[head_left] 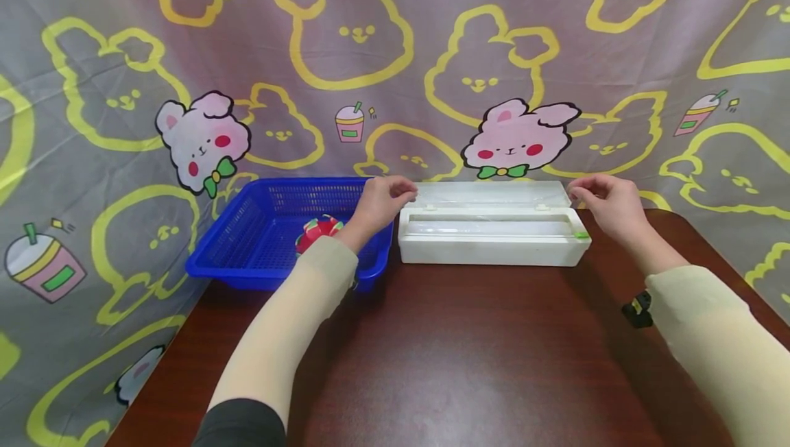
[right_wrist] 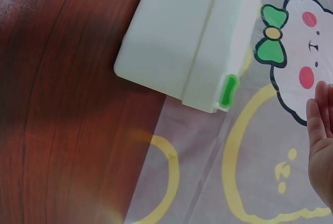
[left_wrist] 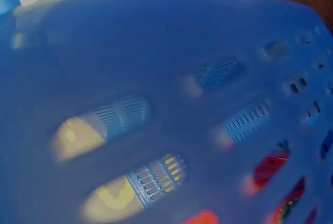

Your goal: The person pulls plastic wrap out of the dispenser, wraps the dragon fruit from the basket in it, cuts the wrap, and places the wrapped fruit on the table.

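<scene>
A white cling film dispenser box (head_left: 494, 247) stands on the table with its lid (head_left: 494, 193) raised at the back and a roll of clear film (head_left: 487, 227) inside. My left hand (head_left: 384, 201) is at the lid's left end, thumb and fingertips brought together. At the lid's right end my right hand (head_left: 607, 203) makes a similar pinch. Faint clear film shows between the hands, its edges hard to see. A green slider (right_wrist: 229, 91) sits at the box's right end. The left wrist view is filled by the blue basket (left_wrist: 130, 52), which hides the left hand.
Left of the box stands the blue basket (head_left: 241, 272), holding a red dragon fruit (head_left: 317, 231) with green tips, partly behind my left arm. The brown table (head_left: 481, 344) ends against a patterned cloth (head_left: 420, 42) behind. A black strap piece (head_left: 638, 310) shows at my right wrist.
</scene>
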A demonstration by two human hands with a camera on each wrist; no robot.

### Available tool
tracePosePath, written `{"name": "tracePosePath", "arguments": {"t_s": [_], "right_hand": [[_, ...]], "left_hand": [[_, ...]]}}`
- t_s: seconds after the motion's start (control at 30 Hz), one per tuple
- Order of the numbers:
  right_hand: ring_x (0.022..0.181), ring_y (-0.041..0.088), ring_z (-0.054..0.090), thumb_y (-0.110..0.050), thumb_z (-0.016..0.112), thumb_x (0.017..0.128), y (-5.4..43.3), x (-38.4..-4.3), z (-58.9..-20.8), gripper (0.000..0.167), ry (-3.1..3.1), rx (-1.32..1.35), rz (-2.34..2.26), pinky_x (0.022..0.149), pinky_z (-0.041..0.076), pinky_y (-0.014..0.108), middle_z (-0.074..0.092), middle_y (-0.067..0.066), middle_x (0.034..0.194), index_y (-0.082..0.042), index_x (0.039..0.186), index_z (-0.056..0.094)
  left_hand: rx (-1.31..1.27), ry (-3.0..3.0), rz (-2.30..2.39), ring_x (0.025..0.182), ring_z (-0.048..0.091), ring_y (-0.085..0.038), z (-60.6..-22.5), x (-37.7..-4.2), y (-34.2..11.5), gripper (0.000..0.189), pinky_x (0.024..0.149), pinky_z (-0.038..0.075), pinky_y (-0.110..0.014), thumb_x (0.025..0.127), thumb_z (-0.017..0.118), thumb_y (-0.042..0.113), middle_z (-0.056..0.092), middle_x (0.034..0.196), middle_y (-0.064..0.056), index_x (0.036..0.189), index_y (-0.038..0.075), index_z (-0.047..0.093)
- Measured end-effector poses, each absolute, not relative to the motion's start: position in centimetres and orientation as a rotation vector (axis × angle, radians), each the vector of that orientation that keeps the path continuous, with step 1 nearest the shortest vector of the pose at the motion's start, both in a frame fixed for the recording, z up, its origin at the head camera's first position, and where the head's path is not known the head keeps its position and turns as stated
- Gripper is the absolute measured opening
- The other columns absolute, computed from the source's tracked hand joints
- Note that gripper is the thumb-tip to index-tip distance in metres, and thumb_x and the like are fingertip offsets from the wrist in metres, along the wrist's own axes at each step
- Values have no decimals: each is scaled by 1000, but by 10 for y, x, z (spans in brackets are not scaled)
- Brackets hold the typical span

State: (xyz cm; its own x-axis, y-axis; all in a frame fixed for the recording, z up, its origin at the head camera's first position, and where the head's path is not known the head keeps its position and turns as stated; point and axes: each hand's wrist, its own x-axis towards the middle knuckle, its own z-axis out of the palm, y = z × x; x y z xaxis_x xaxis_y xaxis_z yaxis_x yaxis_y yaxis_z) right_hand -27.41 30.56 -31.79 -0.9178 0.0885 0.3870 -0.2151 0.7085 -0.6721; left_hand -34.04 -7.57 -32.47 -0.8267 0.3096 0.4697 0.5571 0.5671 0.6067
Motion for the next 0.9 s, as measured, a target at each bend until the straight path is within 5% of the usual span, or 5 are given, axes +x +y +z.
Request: {"name": "tracePosePath", "arguments": {"t_s": [0.3, 0.5, 0.6, 0.8, 0.9], "right_hand": [[76, -2, 52, -19, 60, 98, 309, -274, -311, 24, -2528, 88, 1052, 59, 42, 13, 69, 0, 88, 1, 108, 66], [77, -2, 52, -21, 59, 98, 312, -272, -306, 24, -2506, 101, 1056, 58, 41, 15, 58, -26, 78, 1, 107, 66], [78, -1, 52, -21, 59, 98, 313, -271, -303, 25, -2510, 100, 1051, 58, 41, 15, 63, -19, 82, 0, 108, 66], [71, -9, 52, -16, 61, 97, 311, -271, -301, 21, -2491, 146, 1034, 55, 42, 14, 70, 16, 93, 2, 107, 65], [69, -11, 52, -15, 62, 96, 310, -269, -299, 21, -2477, 159, 1040, 54, 42, 14, 70, 14, 90, 3, 106, 66]], "left_hand": [[-640, -2467, -1258, 74, 67, -13, -322, -338, -79, 7, 68, 52, -25, 89, 72, 11, 73, 83, -5, 92, 4, 74], [-663, -2446, -1326, 76, 69, -19, -315, -332, -78, 8, 69, 53, -26, 88, 73, 10, 73, 82, -6, 93, 3, 74], [-686, -2460, -1330, 79, 70, -22, -309, -328, -77, 9, 71, 54, -27, 89, 72, 11, 72, 84, -6, 93, 3, 73], [-696, -2490, -1305, 77, 69, -15, -303, -322, -78, 9, 70, 54, -26, 89, 72, 11, 73, 84, -5, 93, 3, 73], [-693, -2498, -1280, 77, 69, -16, -301, -320, -80, 9, 68, 52, -25, 89, 71, 11, 73, 84, -5, 94, 4, 73]]}}
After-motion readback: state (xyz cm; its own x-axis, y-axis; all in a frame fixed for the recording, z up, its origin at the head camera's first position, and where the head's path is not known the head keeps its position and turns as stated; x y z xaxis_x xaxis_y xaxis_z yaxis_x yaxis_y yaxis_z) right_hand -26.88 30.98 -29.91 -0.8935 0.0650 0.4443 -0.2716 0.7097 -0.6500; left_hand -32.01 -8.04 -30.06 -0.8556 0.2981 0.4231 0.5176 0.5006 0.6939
